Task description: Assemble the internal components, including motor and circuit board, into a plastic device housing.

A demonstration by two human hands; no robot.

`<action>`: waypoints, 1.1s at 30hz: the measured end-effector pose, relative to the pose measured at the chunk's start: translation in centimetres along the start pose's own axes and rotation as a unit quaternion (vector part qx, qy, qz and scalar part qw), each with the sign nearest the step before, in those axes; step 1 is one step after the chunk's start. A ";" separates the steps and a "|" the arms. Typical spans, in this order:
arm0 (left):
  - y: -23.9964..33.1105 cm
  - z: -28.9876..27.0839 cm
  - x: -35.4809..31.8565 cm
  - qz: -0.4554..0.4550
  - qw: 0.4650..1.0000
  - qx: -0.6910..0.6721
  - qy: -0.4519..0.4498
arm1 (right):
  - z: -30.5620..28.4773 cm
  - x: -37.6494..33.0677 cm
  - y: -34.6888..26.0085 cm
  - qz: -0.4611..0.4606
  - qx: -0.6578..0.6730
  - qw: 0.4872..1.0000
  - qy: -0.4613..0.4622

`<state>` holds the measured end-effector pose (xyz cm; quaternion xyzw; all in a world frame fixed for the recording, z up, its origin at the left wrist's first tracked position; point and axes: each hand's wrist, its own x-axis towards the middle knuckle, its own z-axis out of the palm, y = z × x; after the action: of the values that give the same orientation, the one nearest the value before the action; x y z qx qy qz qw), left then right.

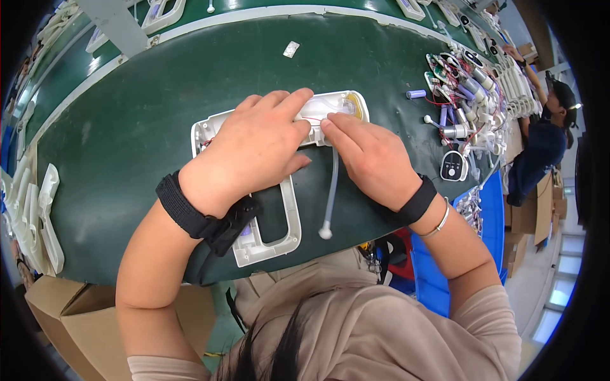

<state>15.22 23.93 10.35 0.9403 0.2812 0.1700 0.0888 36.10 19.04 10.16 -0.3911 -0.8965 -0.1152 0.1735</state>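
Note:
A white plastic housing (292, 219) with a looped handle lies on the green table in front of me. Across its upper part my left hand (257, 143) is laid, gripping it, fingers bent over the top and thumb by the lower edge. The fingers of my right hand (372, 149) are pressed together at the housing's inner edge; what is between them is hidden. A thin red wire (311, 119) runs by these fingertips. Inside the housing's right end sits a clear part with a yellowish ring (351, 106). A translucent tube (332, 193) with a white ball end hangs out toward me.
On the right lies a heap of wired motors, batteries and circuit boards (467, 95), with a black-faced control panel (452, 166) nearby. White shells (47, 219) are stacked at left. A cardboard box (89, 324) and blue bin (429, 273) stand below. A co-worker (540, 143) is at right.

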 end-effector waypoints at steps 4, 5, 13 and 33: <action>0.1 0.2 -0.2 0.005 1.000 -0.006 0.010 | -0.2 -0.5 -0.6 0.011 -0.013 1.000 -0.026; 0.2 0.2 -0.2 0.008 1.000 -0.007 0.013 | -0.4 -0.8 -0.9 0.009 -0.013 0.999 -0.028; 0.3 -0.5 -1.0 0.009 1.000 -0.002 0.018 | -1.3 -0.8 -2.0 0.010 0.004 0.998 -0.065; -2.0 -2.3 -5.2 -0.157 0.983 -0.090 0.020 | 2.7 3.9 0.2 0.080 0.295 0.947 0.099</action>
<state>9.30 22.86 10.51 0.8690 0.4110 0.1969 0.1930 33.18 22.71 9.28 -0.3791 -0.8344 0.1306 0.3781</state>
